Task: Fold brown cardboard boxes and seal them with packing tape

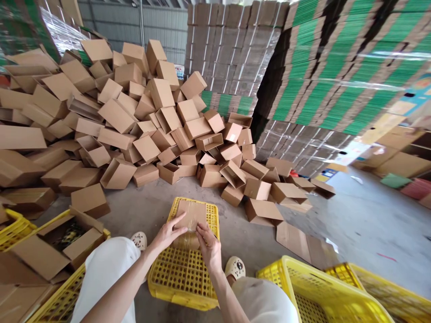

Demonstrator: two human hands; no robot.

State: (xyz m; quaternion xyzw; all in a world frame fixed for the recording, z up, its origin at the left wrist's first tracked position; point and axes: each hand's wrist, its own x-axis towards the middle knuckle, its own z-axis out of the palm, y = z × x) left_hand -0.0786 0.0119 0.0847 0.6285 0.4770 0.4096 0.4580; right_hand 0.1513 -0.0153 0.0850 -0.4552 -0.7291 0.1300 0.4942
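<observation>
Cardboard box [197,210] under two bare hands on a yellow crate [182,271]

White-trousered knees [266,300] flank the nearest ground, and a cream clog [235,267] shows on either side of the crate. Between them the perforated plastic crate lies grid face up, with the small box on its far half, top closed. A glossy strip, apparently clear tape, runs across the box. The left hand [168,232] is loosely spread, its fingers reaching over the box's left side. The right hand [210,249] is drawn narrow, thumb and fingers bunched at the near right edge; whether they pinch cardboard or tape, I cannot tell.

On the left, an open carton [42,258] with raised flaps sits in a yellow basket [70,285], a dark, yellow-patterned item [72,233] inside it. On the right stands a deep yellow tote [278,273], near a flattened carton [308,246] on the grey floor [360,229].

Farther off, a great heap of brown boxes [116,115] sprawls, many open-ended. Behind rise strapped stacks of flat cardboard [232,51], green-banded at right, and a ribbed metal wall [164,40].
</observation>
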